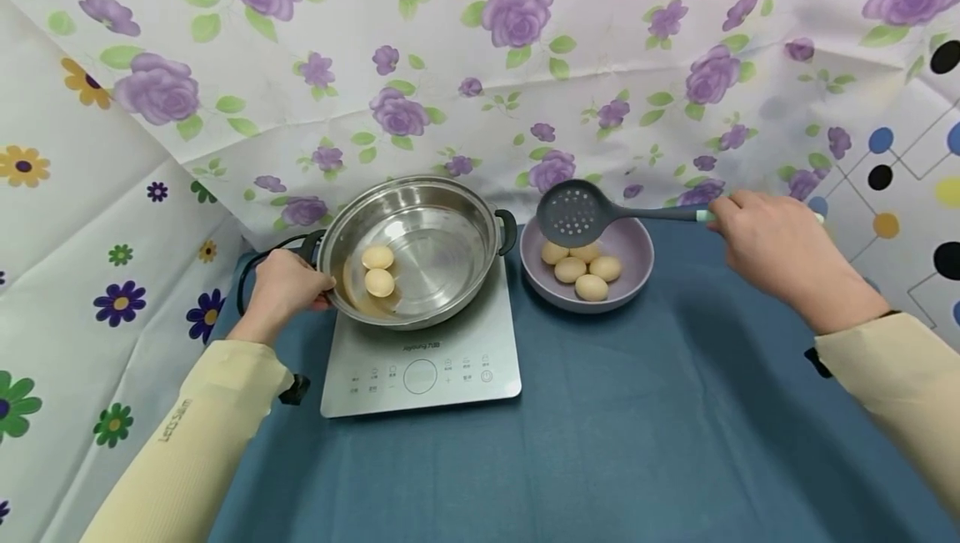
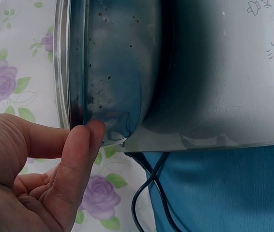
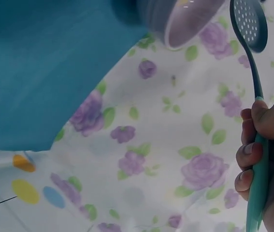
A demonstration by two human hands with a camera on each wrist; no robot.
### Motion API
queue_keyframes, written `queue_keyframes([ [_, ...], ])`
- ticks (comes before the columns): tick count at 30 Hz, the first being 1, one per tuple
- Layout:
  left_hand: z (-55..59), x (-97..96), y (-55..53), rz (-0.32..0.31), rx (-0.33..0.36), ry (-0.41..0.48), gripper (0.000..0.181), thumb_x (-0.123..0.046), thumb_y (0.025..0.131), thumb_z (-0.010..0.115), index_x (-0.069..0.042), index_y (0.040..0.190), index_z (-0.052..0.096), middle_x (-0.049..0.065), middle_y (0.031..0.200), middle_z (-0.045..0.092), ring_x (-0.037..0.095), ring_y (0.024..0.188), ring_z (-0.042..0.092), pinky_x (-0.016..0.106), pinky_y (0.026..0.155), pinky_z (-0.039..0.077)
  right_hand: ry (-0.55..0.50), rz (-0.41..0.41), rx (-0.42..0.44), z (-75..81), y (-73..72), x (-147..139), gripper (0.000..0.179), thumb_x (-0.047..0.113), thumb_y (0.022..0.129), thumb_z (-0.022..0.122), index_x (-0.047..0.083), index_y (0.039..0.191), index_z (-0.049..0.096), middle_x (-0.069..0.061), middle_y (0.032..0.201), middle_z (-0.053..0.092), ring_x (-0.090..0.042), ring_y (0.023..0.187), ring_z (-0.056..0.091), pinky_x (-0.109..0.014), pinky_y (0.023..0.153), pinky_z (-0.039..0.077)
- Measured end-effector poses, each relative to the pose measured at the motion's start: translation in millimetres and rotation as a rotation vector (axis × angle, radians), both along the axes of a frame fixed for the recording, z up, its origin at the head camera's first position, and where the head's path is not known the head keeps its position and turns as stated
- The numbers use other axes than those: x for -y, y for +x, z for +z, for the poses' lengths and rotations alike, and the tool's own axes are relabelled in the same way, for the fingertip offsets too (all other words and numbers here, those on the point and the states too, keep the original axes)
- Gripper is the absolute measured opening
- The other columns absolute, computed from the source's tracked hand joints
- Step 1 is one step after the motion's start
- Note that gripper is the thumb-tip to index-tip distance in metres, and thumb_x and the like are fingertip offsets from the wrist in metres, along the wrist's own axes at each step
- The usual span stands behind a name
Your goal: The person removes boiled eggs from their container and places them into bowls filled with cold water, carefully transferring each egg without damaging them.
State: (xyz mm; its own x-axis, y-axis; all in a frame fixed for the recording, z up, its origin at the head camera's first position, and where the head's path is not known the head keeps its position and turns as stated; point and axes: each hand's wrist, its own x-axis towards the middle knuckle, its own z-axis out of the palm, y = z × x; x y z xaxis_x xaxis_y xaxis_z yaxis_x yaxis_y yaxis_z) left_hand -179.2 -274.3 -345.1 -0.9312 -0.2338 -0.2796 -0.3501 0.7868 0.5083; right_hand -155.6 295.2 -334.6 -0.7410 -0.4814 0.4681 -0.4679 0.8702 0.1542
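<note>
My left hand (image 1: 287,286) pinches the left side of the rim of a wide stainless steel pot (image 1: 450,255), fingers below the rim in the left wrist view. Two pale brown eggs (image 1: 378,269) lie at the left of the pot's floor. My right hand (image 1: 776,247) grips the green handle (image 3: 258,179) of a dark grey skimmer (image 1: 572,213). The skimmer's perforated head is over the back left of a mauve bowl (image 1: 637,263) and carries no egg that I can see. Several eggs (image 1: 591,287) are in the bowl, some partly hidden by the skimmer.
The pot stands on a silver induction cooker (image 1: 442,393) with a touch panel at its front. A black cord (image 2: 154,176) runs beside the cooker's left edge. Blue cloth (image 1: 600,418) covers the table, and a flowered sheet (image 1: 450,51) hangs behind.
</note>
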Motion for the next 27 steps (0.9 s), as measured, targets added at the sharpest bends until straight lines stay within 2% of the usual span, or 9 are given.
queue_keyframes([
  [5, 1.0, -0.9, -1.7, 0.007, -0.010, -0.007, 0.024, -0.021, 0.082, 0.061, 0.000, 0.081, 0.071, 0.006, 0.063, 0.070, 0.016, 0.058, 0.069, 0.036, 0.064, 0.057, -0.027, -0.035, 0.012, 12.8, -11.3, 17.7, 0.015, 0.008, 0.084, 0.065, 0.001, 0.075, 0.055, -0.009, 0.060, 0.044, -0.017, 0.041, 0.035, -0.033, 0.038, 0.032],
  [10, 2.7, -2.3, -4.1, 0.013, 0.005, 0.008, 0.023, -0.021, 0.082, 0.062, 0.001, 0.083, 0.071, 0.006, 0.062, 0.070, 0.016, 0.058, 0.069, 0.037, 0.066, 0.057, -0.040, -0.118, 0.079, 28.0, -22.1, 44.3, 0.013, 0.011, 0.088, 0.061, -0.001, 0.083, 0.058, -0.014, 0.067, 0.052, -0.022, 0.047, 0.046, -0.040, 0.040, 0.040],
  [13, 3.5, -2.0, -4.3, 0.017, 0.008, 0.008, 0.023, -0.020, 0.082, 0.062, 0.001, 0.083, 0.071, 0.006, 0.062, 0.070, 0.016, 0.059, 0.070, 0.038, 0.068, 0.057, -0.041, -0.133, 0.091, 34.0, -27.8, 64.4, 0.014, 0.012, 0.089, 0.060, -0.002, 0.087, 0.061, -0.014, 0.069, 0.054, -0.025, 0.051, 0.051, -0.042, 0.042, 0.044],
  [18, 4.0, 0.1, -2.8, 0.017, 0.010, 0.007, 0.023, -0.021, 0.082, 0.061, 0.000, 0.082, 0.071, 0.006, 0.062, 0.070, 0.016, 0.059, 0.070, 0.041, 0.074, 0.056, -0.025, -0.105, 0.083, 42.3, -34.4, 102.5, 0.016, 0.014, 0.090, 0.059, -0.002, 0.086, 0.061, -0.014, 0.069, 0.054, -0.028, 0.055, 0.053, -0.042, 0.046, 0.045],
  [22, 3.6, 1.7, -1.2, 0.014, 0.015, 0.012, 0.023, -0.021, 0.082, 0.061, 0.000, 0.082, 0.071, 0.006, 0.063, 0.070, 0.016, 0.059, 0.070, 0.044, 0.079, 0.055, -0.019, -0.039, 0.035, 44.3, -38.5, 134.0, 0.014, 0.012, 0.088, 0.059, 0.000, 0.081, 0.060, -0.013, 0.069, 0.056, -0.028, 0.057, 0.054, -0.040, 0.047, 0.045],
  [27, 1.5, 2.7, -0.7, 0.005, 0.009, 0.013, 0.024, -0.022, 0.082, 0.061, -0.001, 0.079, 0.071, 0.005, 0.062, 0.070, 0.016, 0.059, 0.070, 0.045, 0.080, 0.054, 0.042, 0.010, -0.016, 42.2, -40.3, 168.6, 0.009, 0.001, 0.082, 0.053, 0.002, 0.073, 0.055, -0.011, 0.066, 0.053, -0.024, 0.052, 0.049, -0.035, 0.041, 0.036],
])
